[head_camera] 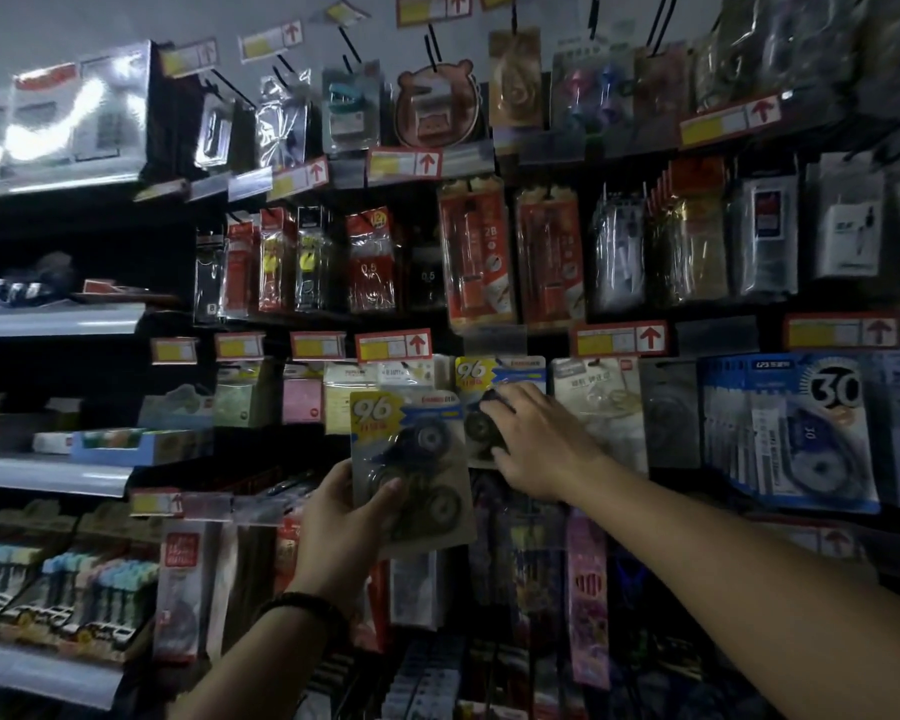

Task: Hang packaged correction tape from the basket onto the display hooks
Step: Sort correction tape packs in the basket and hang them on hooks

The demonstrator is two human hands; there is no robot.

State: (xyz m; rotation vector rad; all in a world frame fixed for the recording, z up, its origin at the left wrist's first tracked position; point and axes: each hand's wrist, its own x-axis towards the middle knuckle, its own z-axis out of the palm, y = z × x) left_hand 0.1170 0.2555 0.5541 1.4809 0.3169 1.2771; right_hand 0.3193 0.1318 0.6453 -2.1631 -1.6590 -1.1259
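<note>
Dim shop pegboard fills the frame: at centre the right hand pinches a hung pack, likely settling it in place, while the left hand has its grip clasped round the next pack, held ready beside it.

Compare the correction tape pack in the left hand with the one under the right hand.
The held pack is off the display, gripped by the left hand; the display pack sits in the row, gripped by the right hand. The held pack shows nearly whole; the display pack is half covered. Both carry a yellow 96 label and dark round tapes.
</note>
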